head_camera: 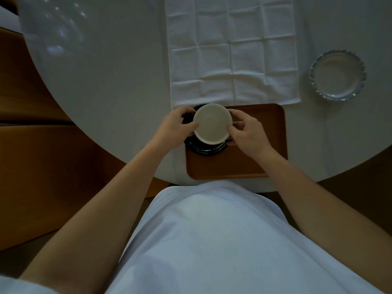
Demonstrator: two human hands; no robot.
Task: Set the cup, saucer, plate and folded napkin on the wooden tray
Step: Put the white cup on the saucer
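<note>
Round pale counter (110,85), its curved edge running down the left and across the near side just ahead of the person's body; brown wooden flooring or furniture (42,145) beyond that edge at left. Wooden tray (254,166), rectangular with rounded corners, near edge close to the counter's near rim, bare over its right half and near strip. White napkin (233,49), spread flat and creased in a grid, not folded, on the counter directly beyond the tray, its near hem touching or slightly overlapping the tray's far edge. Scalloped clear glass plate (338,75), on the counter well right of the napkin, apart from the tray. Dark saucer (203,148), on the tray's left far corner, overhanging the tray's left edge. Pale cup (212,123), upright, above the saucer's centre; contact with the saucer cannot be told. Left hand (178,124), fingers curled against the cup's left side. Right hand (247,131), fingers curled at the cup's right side. Blurred clear glassware (55,28), far left on the counter.
</note>
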